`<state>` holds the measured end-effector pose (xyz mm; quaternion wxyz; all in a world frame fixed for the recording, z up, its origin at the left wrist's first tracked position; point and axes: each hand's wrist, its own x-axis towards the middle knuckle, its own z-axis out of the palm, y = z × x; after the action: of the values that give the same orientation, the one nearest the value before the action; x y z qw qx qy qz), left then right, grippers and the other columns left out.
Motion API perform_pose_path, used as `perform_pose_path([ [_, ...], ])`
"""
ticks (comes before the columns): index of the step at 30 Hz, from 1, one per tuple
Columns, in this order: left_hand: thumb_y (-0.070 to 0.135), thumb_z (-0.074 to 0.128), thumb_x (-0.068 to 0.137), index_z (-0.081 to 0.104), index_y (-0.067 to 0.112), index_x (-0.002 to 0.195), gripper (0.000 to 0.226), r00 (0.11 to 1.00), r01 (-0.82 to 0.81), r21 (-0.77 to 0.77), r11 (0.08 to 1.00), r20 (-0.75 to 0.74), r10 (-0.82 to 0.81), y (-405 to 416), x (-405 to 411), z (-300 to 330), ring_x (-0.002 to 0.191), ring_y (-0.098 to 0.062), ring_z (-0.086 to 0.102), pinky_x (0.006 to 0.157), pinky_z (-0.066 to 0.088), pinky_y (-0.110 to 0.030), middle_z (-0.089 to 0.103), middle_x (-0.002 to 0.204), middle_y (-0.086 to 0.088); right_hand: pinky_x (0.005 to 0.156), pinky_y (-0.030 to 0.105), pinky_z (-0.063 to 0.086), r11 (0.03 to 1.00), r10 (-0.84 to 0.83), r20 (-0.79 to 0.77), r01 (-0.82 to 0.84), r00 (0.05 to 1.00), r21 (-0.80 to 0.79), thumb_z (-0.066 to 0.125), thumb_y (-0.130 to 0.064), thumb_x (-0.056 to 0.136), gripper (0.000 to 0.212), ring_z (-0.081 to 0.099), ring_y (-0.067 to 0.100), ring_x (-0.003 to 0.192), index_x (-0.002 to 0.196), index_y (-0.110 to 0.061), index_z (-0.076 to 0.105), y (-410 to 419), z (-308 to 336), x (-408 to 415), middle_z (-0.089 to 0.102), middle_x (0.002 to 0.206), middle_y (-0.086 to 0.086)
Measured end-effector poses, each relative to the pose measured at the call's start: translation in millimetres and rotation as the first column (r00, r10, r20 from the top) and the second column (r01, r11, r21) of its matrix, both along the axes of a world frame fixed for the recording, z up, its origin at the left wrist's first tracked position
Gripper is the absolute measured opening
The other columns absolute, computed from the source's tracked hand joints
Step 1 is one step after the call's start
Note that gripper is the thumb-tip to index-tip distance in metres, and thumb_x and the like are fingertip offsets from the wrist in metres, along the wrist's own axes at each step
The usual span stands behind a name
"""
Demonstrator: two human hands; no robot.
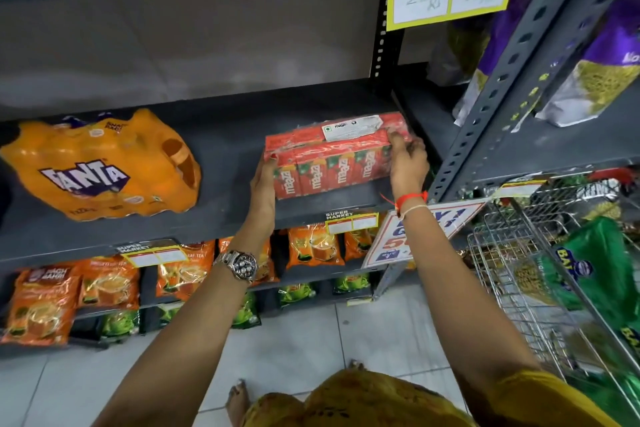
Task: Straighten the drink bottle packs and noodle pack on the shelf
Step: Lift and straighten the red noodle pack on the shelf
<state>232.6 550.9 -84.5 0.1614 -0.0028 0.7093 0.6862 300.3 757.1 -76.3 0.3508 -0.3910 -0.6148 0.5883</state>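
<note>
A red shrink-wrapped Maaza drink pack [332, 158] lies on the grey shelf [228, 139] near its right end. My left hand [264, 180] presses against the pack's left end, and my right hand [408, 163] grips its right end, so both hold it. An orange Fanta bottle pack [100, 166] lies at the left of the same shelf, tilted and apart from my hands. No noodle pack is clearly identifiable on this shelf.
A slotted grey upright [512, 69] stands just right of the Maaza pack. Purple snack bags [595, 55] fill the neighbouring rack. A wire basket [540, 274] with green packets is at the lower right. Orange tea pouches [315, 246] line the shelves below.
</note>
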Motion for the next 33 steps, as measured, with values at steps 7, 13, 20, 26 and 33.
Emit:
perform_pose_path([
  [7, 0.054, 0.043, 0.087, 0.057, 0.019, 0.12, 0.051, 0.999, 0.007, 0.003, 1.0, -0.049, -0.007, -7, 16, -9, 0.077, 0.001, 0.069, 0.062, 0.05, -0.015, 0.071, 0.094, 0.009, 0.05, -0.002, 0.036, 1.0, -0.019, -0.001, 0.019, 1.0, -0.015, 0.057, -0.03, 0.09, 0.033, 0.055, 0.017, 0.086, 0.111, -0.004, 0.058, -8, -3, 21, 0.06, 0.099, 0.004],
  [13, 0.064, 0.04, 0.08, 0.057, 0.026, 0.117, 0.056, 0.998, 0.031, -0.005, 0.999, -0.046, -0.032, -8, 17, -8, 0.076, 0.004, 0.068, 0.069, 0.044, -0.02, 0.069, 0.099, 0.009, 0.07, 0.012, 0.046, 0.999, -0.017, -0.042, 0.015, 0.999, -0.043, 0.057, -0.03, 0.09, 0.033, 0.059, 0.016, 0.091, 0.114, -0.007, 0.056, -16, -3, 30, 0.062, 0.103, 0.003],
  [20, 0.056, 0.043, 0.086, 0.049, 0.026, 0.127, 0.051, 0.997, 0.074, 0.05, 0.996, -0.028, -0.072, -12, 15, -4, 0.083, 0.003, 0.068, 0.073, 0.045, -0.02, 0.067, 0.106, 0.011, 0.058, 0.007, 0.043, 0.995, -0.03, -0.051, 0.025, 0.998, -0.093, 0.05, -0.037, 0.093, 0.037, 0.059, 0.003, 0.08, 0.119, -0.01, 0.054, -24, -1, 32, 0.061, 0.1, -0.002],
  [26, 0.037, 0.043, 0.094, 0.026, 0.026, 0.144, 0.054, 0.982, -0.066, 0.151, 0.986, -0.166, 0.091, -55, 38, -8, 0.128, -0.003, 0.036, 0.102, 0.028, -0.022, 0.035, 0.15, 0.003, 0.069, 0.012, 0.047, 0.962, -0.273, -0.25, 0.256, 0.929, -0.098, 0.044, -0.022, 0.093, 0.015, 0.056, 0.001, 0.082, 0.107, -0.021, 0.049, -92, -15, 48, 0.056, 0.108, 0.005],
  [33, 0.01, 0.034, 0.098, 0.043, 0.005, 0.123, 0.027, 0.792, -0.514, 0.232, 0.826, -0.242, 0.561, -197, 18, -19, 0.081, -0.018, 0.052, 0.072, 0.043, -0.029, 0.054, 0.089, -0.002, 0.072, 0.014, 0.041, 0.95, 0.291, -0.227, -0.253, 0.929, 0.182, 0.049, -0.028, 0.089, 0.018, 0.051, 0.002, 0.077, 0.1, -0.015, 0.054, -238, -27, 3, 0.055, 0.087, -0.003],
])
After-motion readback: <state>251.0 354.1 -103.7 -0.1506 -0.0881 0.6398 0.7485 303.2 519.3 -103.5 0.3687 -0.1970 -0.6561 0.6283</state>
